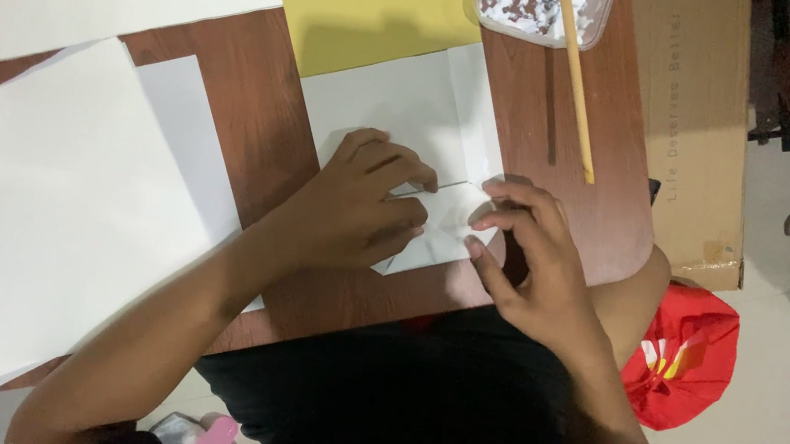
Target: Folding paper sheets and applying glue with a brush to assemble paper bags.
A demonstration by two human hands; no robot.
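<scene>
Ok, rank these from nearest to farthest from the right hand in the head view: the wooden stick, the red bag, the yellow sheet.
From the right hand:
1. Wooden stick, just above it on the table, leaning out of the tray.
2. Red bag, on the floor off the table's right edge.
3. Yellow sheet, at the table's far edge, up and left.

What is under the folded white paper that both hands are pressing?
The folded white paper lies on the brown wooden table; its far edge overlaps a yellow paper sheet. The left hand and right hand cover its near part.
</scene>
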